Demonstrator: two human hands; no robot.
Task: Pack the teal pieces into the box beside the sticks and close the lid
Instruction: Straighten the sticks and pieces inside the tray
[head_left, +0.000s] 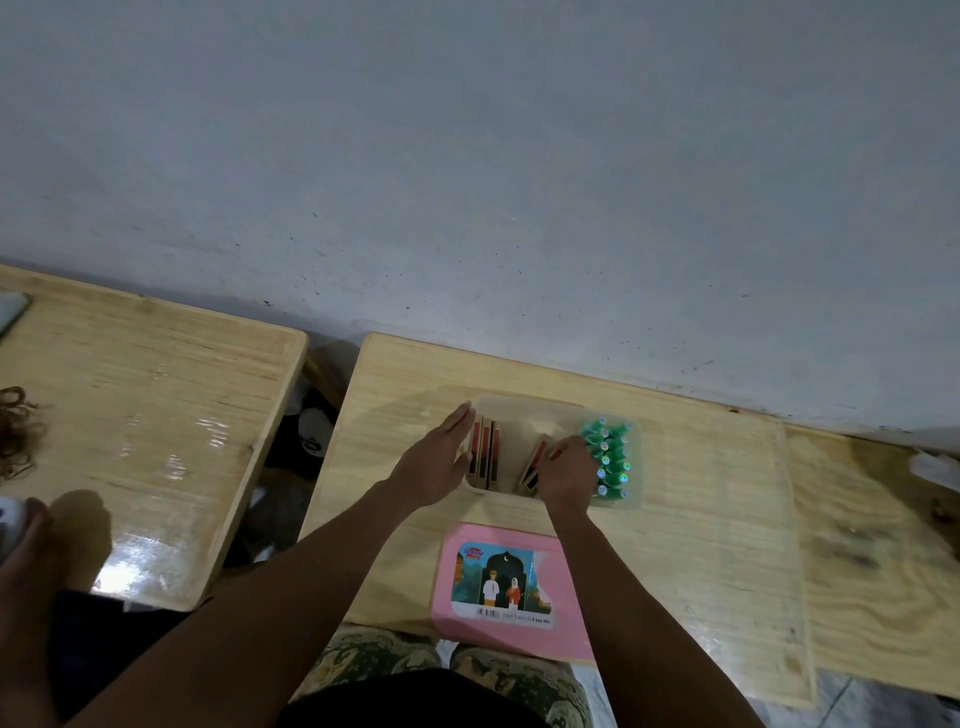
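A translucent box stands on the middle wooden table. Several teal pieces stand packed along its right side. Several brown and red sticks stand upright at its left side, and more lean in the middle. My left hand lies flat with fingers straight against the box's left wall, next to the sticks. My right hand is over the box between the leaning sticks and the teal pieces, fingers curled down; what it touches is hidden. The pink lid lies flat in front of the box.
A second wooden table stands to the left across a dark gap. A wooden board adjoins on the right. A grey wall runs behind. Another person's hand shows at the left edge. My patterned lap is below.
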